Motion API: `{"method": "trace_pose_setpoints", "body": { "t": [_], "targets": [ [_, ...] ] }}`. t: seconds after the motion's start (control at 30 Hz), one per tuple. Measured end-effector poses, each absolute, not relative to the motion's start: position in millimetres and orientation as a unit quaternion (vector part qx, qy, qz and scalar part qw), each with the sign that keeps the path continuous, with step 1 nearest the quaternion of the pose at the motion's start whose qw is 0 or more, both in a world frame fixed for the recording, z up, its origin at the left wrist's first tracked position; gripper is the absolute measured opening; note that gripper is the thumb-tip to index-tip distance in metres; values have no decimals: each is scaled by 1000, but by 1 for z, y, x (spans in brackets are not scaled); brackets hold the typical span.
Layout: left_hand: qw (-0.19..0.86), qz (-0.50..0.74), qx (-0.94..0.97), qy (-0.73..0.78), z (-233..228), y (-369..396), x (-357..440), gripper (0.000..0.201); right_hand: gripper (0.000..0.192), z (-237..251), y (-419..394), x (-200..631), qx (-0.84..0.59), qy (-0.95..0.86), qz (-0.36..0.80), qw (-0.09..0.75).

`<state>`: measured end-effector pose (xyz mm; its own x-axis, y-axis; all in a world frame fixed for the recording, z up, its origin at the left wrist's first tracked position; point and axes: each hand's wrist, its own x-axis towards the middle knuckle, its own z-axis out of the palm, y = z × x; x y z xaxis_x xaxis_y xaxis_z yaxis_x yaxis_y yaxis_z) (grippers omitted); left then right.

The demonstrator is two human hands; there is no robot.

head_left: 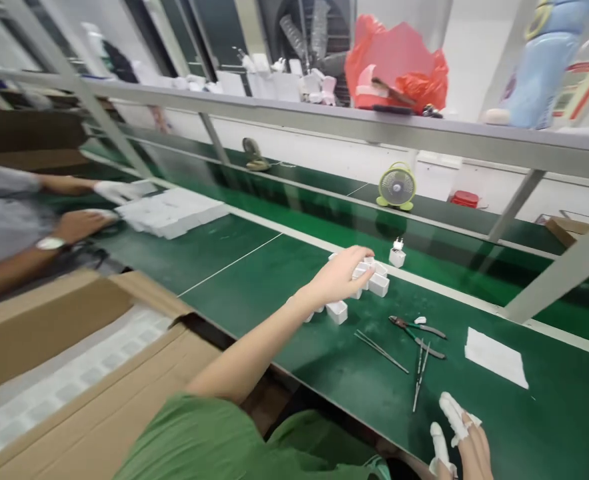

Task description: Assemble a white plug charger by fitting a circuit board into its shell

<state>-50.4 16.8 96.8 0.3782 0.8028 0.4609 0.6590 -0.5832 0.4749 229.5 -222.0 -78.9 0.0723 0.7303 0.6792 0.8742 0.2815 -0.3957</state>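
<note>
Fig.: left hand (341, 273) outstretched, fingers loosely curled over cluster of small white plugs (369, 279) on green bench (274, 280); grip not discernible. Right hand (461, 440) at frame bottom, partly cut off, taped fingers spread, empty. Pliers (417, 328) and tweezers (419, 373) btwn hands. No legible writing. Co-worker's hands (81, 223) far left, blurred.

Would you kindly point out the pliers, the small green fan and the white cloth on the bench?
pliers (417, 328): head view, on the handles just behind the pivot.
small green fan (397, 186): head view, on the middle of its round grille.
white cloth (495, 357): head view, on the middle of the sheet.
</note>
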Motion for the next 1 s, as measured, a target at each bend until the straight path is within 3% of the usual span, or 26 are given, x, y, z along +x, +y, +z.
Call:
{"method": "trace_pose_setpoints", "body": {
  "t": [0.23,0.47,0.67,0.83,1.0],
  "targets": [
    [51,361,820,440,32,-79,-106,15,28,-50,-199,208,-542,-784,-31,302],
    [22,381,918,108,0,-64,-31,20,39,-11,-101,234,-639,-721,-6,268],
    [-10,389,921,-9,-34,-62,-19,18,20,-11,-37,245,-660,-707,71,244],
    [9,389,921,-14,-41,-64,-22,17,20,-27,-34,227,-652,-695,134,272],
    [29,406,913,37,-43,-52,-16,23,22,-28,-39,237,-653,-635,164,377]
  ]
}}
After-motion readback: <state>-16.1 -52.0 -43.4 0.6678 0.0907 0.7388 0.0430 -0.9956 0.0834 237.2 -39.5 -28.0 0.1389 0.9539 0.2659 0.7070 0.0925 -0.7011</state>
